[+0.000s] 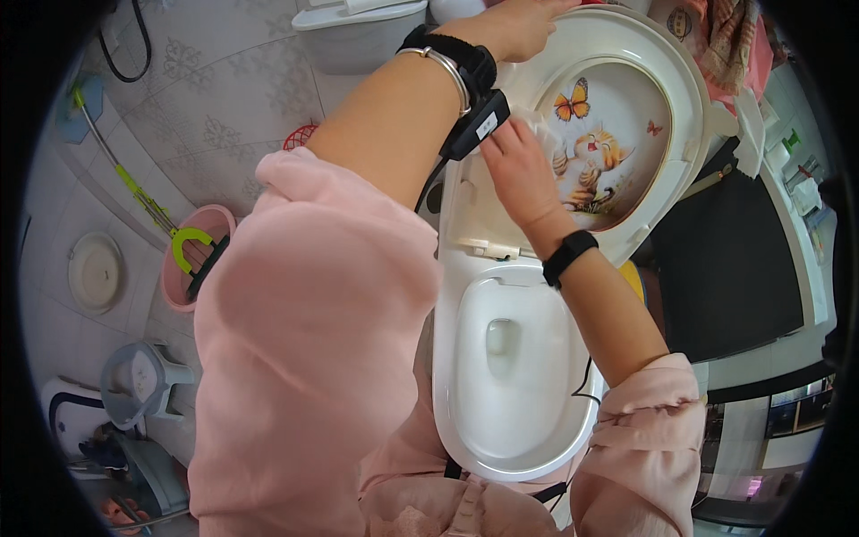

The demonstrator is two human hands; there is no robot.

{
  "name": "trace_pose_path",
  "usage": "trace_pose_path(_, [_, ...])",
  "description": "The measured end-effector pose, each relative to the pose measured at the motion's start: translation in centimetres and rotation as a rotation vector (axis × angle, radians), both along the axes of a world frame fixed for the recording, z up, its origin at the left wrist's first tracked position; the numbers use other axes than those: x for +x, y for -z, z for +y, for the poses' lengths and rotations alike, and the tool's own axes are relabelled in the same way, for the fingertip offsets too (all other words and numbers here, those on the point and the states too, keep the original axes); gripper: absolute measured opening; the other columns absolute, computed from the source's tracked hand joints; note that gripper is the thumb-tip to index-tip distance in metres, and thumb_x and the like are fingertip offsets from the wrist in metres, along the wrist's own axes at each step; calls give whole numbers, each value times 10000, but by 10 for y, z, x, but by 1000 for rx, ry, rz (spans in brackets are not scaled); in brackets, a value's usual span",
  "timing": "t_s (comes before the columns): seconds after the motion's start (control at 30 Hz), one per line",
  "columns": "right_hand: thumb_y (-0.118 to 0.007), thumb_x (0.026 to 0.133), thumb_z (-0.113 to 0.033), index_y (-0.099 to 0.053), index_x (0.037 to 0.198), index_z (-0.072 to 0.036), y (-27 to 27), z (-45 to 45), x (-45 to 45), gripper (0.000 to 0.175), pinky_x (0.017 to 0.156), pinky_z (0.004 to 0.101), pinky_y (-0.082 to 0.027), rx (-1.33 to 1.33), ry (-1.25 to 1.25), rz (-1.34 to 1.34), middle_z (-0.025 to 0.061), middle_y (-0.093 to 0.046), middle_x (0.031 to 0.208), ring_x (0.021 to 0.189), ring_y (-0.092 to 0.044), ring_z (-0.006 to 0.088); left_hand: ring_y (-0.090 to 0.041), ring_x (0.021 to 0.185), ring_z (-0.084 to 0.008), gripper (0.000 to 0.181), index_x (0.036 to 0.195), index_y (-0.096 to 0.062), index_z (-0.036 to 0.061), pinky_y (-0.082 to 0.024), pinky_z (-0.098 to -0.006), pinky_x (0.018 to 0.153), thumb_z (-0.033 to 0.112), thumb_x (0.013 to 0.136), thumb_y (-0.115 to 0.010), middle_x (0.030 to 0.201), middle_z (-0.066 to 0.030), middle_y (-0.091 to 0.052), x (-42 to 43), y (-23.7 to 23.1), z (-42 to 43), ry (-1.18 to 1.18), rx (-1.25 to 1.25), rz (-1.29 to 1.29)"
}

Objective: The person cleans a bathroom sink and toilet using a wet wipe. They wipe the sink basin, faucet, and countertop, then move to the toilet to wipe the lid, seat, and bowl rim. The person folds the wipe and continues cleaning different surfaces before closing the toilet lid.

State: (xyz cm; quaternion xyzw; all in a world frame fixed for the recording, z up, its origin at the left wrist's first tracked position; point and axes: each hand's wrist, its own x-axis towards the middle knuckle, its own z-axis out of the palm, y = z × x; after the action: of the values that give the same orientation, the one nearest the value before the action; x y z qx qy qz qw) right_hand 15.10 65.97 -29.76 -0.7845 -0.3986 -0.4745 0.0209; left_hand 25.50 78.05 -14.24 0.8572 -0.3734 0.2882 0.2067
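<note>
Before me is a white toilet bowl (517, 403) with a little water at its drain. Its seat (684, 87) and lid (644, 194) are raised; the lid's inside bears a picture of a kitten and butterflies. My right hand (520, 171) lies against the raised lid, with a crumpled white wipe (537, 124) at its fingers. A black device on my left wrist partly hides those fingertips. My left hand (520, 30) reaches to the lid's far upper edge, fingers stretched to the right. Whether it grips that edge cannot be seen.
At left, a mop (144, 194) stands in a pink bucket (231, 215), near a grey plastic stool (137, 382). A grey lidded bin (362, 40) is behind. On the right are a black panel (731, 255), hanging towels (731, 47) and a counter with bottles (782, 148).
</note>
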Motion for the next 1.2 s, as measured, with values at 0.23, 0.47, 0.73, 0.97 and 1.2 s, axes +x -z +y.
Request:
trace_pose_path(0.23, [-627, 782, -104, -666, 973, 12, 111, -20, -33, 227, 778, 359, -555, -161, -6, 178, 99, -582, 1154, 1001, -583, 245, -563, 1217, -402, 535, 1501, -379, 143, -448, -435, 1034, 95, 975, -464, 1344, -271, -559, 2, 3, 6, 119, -82, 3])
trace_pose_path(0.47, [-624, 817, -111, -666, 1038, 38, 176, 4, -25, 270, 816, 352, -523, -195, -78, 338, 112, -596, 1115, 985, -584, 248, -556, 1239, -373, 530, 1486, -393, 110, -436, -418, 1051, 104, 969, -510, 1350, -229, -572, 0, -2, 6, 122, -48, 20])
trace_pose_path(0.73, [-617, 818, -110, -662, 1043, 29, 159, -69, -39, 268, 834, 370, -517, -304, 107, 375, 110, -608, 1078, 981, -594, 256, -559, 1244, -362, 525, 1503, -387, 157, -434, -411, 1047, 110, 992, -500, 1339, -221, -588, -22, -5, 8, 83, -85, 84])
trace_pose_path(0.97, [-582, 854, -139, -639, 1045, 7, 139, -64, -18, 247, 810, 362, -528, -208, -52, 295, 81, -613, 1010, 990, -602, 232, -500, 1324, -332, 512, 1506, -387, 137, -371, -397, 1114, 104, 1002, -463, 1416, -209, -537, -35, -13, 4, 148, -73, 164])
trace_pose_path(1.2, [-576, 849, -134, -653, 1020, -34, 153, -139, -36, 212, 854, 388, -521, -152, 133, 663, 53, -630, 1022, 970, -611, 258, -481, 1348, -297, 488, 1486, -405, 86, -353, -387, 1133, 88, 1000, -452, 1449, -186, -516, -35, -12, 3, 78, -34, 132])
